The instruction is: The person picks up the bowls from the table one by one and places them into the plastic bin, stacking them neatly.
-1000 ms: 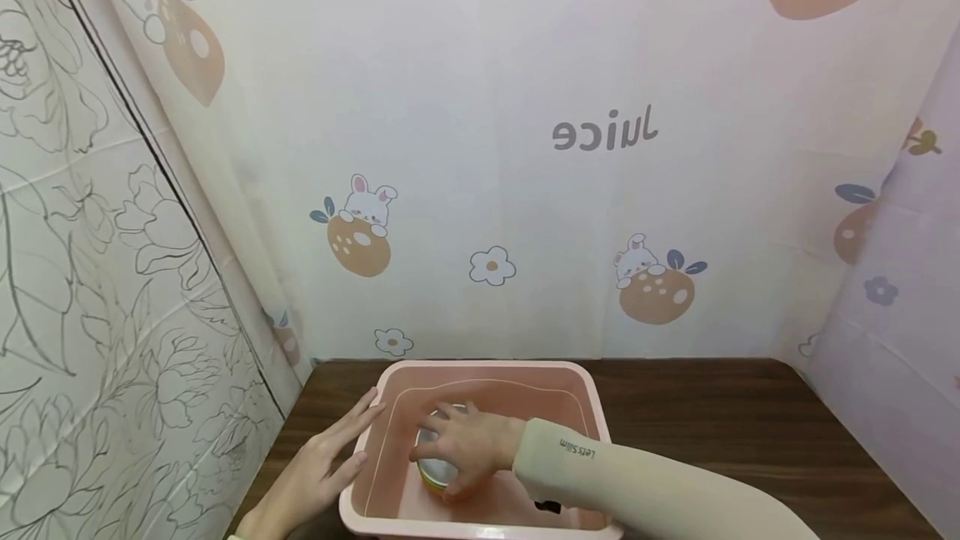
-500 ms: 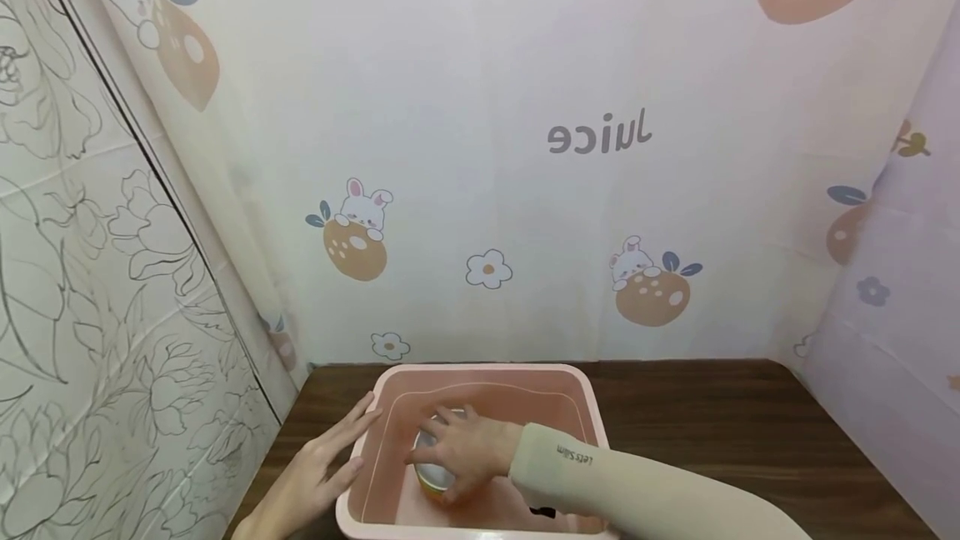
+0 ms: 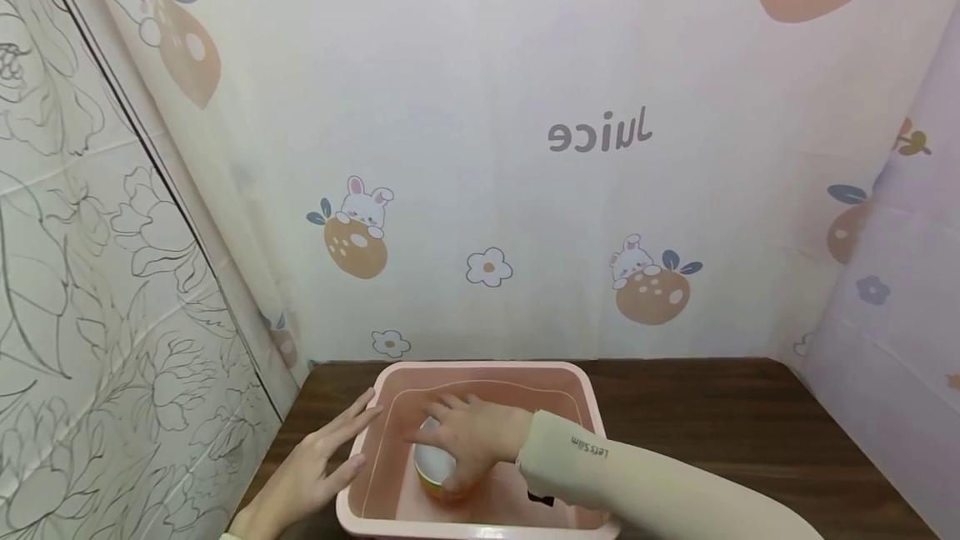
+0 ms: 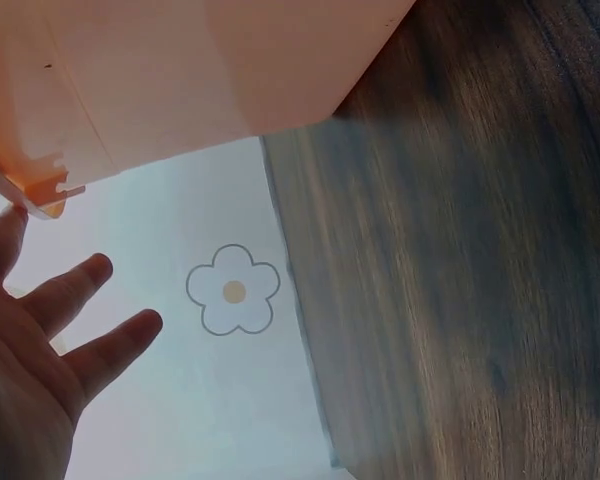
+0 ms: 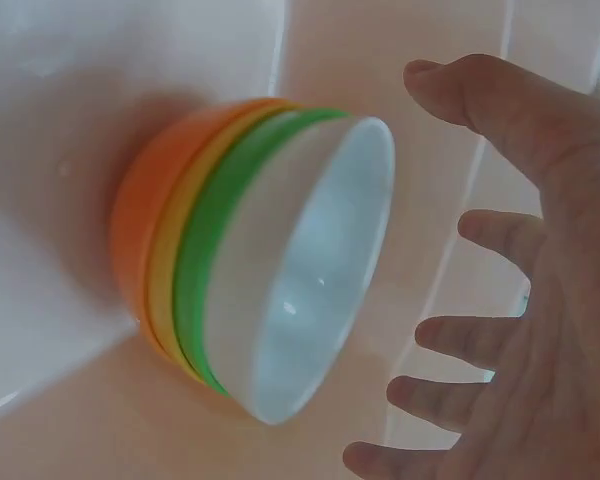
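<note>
A pink plastic basin holds a stack of nested bowls. In the right wrist view the stack shows orange outermost, then yellow and green, with a white bowl innermost. My right hand hovers over the stack, fingers spread and apart from the rim in the right wrist view; it hides part of the bowls in the head view. At the basin's left side is my left hand, its fingers extended and fingertips against the rim. The left wrist view shows that hand beside the basin's outer wall.
A small black item or mark shows inside the basin near the right sleeve. The basin stands on a dark wooden table. Behind it hangs a printed curtain, with another patterned sheet at the left.
My right hand's fingers, earlier spread around the bowls' rim, have come off it, and the hand has shifted slightly right and up. The left hand stays at the basin's rim.
</note>
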`<state>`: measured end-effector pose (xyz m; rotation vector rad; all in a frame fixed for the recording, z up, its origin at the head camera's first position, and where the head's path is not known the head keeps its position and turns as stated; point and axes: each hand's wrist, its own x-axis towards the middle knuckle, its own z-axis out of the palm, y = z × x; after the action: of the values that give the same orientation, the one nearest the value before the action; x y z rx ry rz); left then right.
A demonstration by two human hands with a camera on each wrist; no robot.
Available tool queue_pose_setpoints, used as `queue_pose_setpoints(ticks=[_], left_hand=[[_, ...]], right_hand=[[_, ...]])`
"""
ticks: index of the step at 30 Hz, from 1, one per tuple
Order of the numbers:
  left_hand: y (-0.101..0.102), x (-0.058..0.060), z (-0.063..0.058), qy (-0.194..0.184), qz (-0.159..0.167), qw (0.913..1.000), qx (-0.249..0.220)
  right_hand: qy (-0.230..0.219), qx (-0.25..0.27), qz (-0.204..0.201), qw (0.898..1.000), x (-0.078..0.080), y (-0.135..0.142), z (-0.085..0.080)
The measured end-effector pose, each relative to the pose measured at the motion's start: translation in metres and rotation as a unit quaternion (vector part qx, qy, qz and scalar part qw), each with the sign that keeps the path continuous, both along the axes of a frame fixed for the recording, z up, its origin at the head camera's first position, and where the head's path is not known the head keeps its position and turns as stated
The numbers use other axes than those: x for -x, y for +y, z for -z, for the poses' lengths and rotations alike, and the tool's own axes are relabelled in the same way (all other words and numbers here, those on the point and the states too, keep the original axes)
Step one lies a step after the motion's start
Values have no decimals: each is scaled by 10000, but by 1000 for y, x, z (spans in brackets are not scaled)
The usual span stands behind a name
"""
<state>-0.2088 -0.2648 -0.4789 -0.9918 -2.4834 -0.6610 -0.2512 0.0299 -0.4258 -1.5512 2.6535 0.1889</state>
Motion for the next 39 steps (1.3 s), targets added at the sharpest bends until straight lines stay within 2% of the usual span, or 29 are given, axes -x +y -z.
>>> queue_pose_setpoints(ticks=[8, 16, 20, 25, 31, 35, 39], left_hand=[[-1, 5, -6, 199, -111, 9994, 242], [3, 12, -12, 352, -81, 9990, 245], [4, 12, -14, 277, -232, 9990, 264], [3, 8, -14, 71, -405, 9989, 235], [-3, 0, -15, -113, -392, 9991, -115], [-7, -2, -20, -120, -520, 9984, -157], [-8, -3, -23, -87, -673, 9976, -141]], right_hand=[[-340, 352, 291, 9984, 4, 12, -20], [-725, 1028, 540, 9906, -1, 41, -40], [-730, 1220, 739, 9871, -5, 59, -48], [-1120, 1637, 1229, 9724, -13, 85, -54], [-1412, 2220, 1677, 9501, -24, 115, -58], [-1348, 2627, 1722, 9398, -26, 131, -56], [-1059, 2977, 1758, 9323, -29, 150, -49]])
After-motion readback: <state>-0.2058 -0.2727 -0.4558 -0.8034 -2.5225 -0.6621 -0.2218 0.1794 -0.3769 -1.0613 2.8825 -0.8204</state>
